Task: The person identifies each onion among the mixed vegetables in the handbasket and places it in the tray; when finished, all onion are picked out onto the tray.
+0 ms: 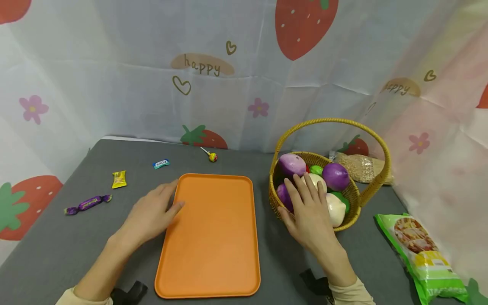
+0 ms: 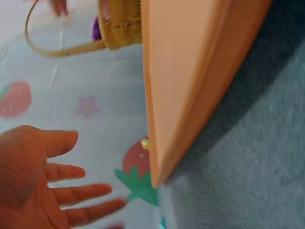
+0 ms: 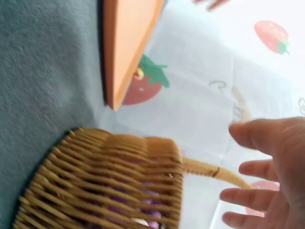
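Hands (image 1: 152, 214) flank tray (image 1: 213, 237); right over basket (image 1: 352, 214).

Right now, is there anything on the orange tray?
No: in the head view the orange tray is bare, and the left hand only rests at its left edge.

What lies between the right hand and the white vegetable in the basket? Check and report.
Nothing visible does. The right hand hovers open over the basket, fingers above the white vegetable; only neighbouring purple vegetables sit beside it.
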`<state>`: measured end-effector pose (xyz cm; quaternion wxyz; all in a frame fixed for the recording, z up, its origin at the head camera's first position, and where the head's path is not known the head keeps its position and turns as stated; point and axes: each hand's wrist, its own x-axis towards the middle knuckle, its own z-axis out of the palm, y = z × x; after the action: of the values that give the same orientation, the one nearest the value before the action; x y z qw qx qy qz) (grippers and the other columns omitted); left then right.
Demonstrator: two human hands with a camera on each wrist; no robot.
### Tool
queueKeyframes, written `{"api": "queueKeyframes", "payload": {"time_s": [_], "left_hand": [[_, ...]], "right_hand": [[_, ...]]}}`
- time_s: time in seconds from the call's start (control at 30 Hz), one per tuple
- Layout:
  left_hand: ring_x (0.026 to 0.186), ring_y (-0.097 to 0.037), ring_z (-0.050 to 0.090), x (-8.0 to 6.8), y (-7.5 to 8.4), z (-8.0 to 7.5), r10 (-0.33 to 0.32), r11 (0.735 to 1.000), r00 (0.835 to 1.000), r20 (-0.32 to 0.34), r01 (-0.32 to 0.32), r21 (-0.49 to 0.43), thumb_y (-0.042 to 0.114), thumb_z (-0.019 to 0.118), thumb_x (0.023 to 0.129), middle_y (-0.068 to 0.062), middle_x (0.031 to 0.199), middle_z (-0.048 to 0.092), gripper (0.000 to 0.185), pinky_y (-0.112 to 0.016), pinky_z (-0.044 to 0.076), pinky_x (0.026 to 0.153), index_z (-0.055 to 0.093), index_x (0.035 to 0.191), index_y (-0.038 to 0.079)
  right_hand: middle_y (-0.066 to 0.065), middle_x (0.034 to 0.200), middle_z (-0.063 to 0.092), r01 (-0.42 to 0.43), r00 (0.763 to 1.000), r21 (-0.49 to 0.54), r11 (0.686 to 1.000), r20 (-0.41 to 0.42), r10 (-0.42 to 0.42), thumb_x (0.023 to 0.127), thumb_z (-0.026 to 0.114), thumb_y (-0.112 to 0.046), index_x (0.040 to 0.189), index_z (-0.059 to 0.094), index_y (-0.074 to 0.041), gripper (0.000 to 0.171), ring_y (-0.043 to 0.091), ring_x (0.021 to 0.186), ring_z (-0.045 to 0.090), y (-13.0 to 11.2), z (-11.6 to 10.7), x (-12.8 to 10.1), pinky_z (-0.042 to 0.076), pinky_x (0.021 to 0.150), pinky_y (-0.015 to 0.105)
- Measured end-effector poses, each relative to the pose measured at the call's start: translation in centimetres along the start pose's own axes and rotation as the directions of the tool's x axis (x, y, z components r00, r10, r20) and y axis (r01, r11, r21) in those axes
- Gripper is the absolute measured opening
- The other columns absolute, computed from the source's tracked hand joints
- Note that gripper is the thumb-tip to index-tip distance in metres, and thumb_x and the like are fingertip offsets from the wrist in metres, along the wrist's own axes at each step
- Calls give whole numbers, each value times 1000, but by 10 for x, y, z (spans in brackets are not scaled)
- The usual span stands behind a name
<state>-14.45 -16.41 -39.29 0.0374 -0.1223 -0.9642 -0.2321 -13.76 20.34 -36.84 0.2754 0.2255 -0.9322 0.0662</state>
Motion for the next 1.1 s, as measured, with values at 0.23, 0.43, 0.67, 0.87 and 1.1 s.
{"api": "queueKeyframes", "payload": {"time_s": [0.23,0.43,0.67,0.87,1.1], "left_hand": [[92,-17,69,9,-46,3,-153,826,982,114,191,-530,25,51,102,-23,116,65,40,-31,58,79,54,130,-4],[65,-7,59,14,-65,18,-154,733,967,202,249,-634,31,54,101,-15,96,65,42,-25,54,59,56,122,-5],[49,-11,50,14,-68,31,-147,765,963,224,254,-591,35,56,100,-6,80,63,38,-28,46,45,61,113,0],[47,-13,52,12,-71,36,-123,782,971,203,221,-583,31,61,97,-9,75,63,36,-30,46,43,59,116,0],[46,-14,54,14,-73,41,-126,799,974,190,213,-563,29,64,95,-6,73,63,32,-31,49,44,61,114,2]], "right_hand": [[25,113,64,-85,964,75,994,-248,101,82,70,-14,116,64,4,39,45,106,59,25,-22,4,47,91,58],[31,119,57,-328,938,61,943,-93,333,92,65,-25,126,58,4,45,51,104,54,48,-50,-4,44,85,64],[32,137,46,-482,825,-28,876,321,465,100,37,-59,144,43,-5,70,54,115,51,61,-65,-10,45,82,66],[33,141,43,-493,707,-90,865,538,459,95,27,-72,149,37,-9,83,55,116,52,63,-63,-10,48,76,65],[34,133,50,-466,662,-86,880,626,412,92,40,-72,149,33,-10,85,52,115,54,64,-50,-11,49,71,61]]}}
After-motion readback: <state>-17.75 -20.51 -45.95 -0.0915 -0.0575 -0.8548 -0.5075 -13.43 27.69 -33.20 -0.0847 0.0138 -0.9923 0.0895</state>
